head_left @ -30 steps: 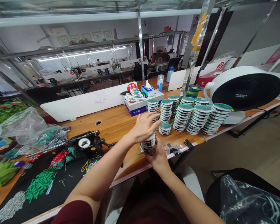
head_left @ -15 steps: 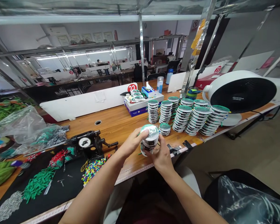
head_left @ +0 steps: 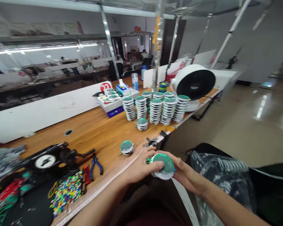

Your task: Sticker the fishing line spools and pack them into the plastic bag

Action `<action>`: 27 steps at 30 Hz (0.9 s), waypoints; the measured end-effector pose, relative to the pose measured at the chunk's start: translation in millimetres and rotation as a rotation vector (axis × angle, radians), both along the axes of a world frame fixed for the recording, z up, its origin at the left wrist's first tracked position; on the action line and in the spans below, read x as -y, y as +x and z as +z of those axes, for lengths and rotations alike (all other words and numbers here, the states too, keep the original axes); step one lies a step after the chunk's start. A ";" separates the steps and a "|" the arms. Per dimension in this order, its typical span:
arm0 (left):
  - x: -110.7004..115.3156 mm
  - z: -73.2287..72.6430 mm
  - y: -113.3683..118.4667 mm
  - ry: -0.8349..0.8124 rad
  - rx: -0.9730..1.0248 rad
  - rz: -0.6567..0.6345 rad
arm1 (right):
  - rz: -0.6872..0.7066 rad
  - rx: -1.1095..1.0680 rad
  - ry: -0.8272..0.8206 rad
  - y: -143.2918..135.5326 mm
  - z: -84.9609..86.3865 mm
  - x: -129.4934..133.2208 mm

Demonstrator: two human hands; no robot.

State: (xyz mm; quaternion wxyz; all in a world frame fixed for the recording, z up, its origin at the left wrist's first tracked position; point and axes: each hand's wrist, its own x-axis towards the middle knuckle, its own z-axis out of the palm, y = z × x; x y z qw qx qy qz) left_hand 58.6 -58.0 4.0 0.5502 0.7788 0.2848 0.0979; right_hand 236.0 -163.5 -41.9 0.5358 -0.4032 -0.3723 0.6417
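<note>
Left hand (head_left: 142,164) and right hand (head_left: 185,175) grip a round, green and white disc (head_left: 168,164)

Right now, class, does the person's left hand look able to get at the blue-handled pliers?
Likely yes, but not while occupied: the left hand grips a green-topped stack. If freed, it should find the blue-handled pliers uncovered on the tabletop.

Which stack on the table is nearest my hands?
The low stack just left of your left hand, standing alone in front of the other stacks.
</note>
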 end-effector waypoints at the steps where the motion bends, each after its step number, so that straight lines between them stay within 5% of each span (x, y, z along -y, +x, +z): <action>1: 5.5 -5.6 7.8 -0.026 -0.045 -0.065 | 0.015 -0.059 -0.070 8.8 -1.0 9.8; 5: 26.8 -35.6 44.7 -0.152 -0.120 -0.286 | 0.052 -0.229 -0.267 30.9 -22.5 49.8; 10: 54.4 -75.0 93.9 -0.244 -0.231 -0.537 | -0.031 -0.484 -0.453 48.3 -78.2 112.5; 14: 78.8 -98.2 129.5 -0.259 -0.244 -0.670 | -0.171 -0.579 -0.431 49.8 -111.3 162.6; 20: 107.8 -128.9 182.8 -0.378 -0.279 -1.024 | -0.386 -0.528 -0.304 43.0 -128.5 236.9; 24: 134.4 -161.0 205.7 -0.037 -0.367 -1.147 | -0.566 -0.402 -0.396 51.2 -147.9 307.4; 27: 160.6 -186.0 208.2 0.274 -0.487 -1.285 | -0.655 -0.103 -0.556 61.2 -180.0 342.5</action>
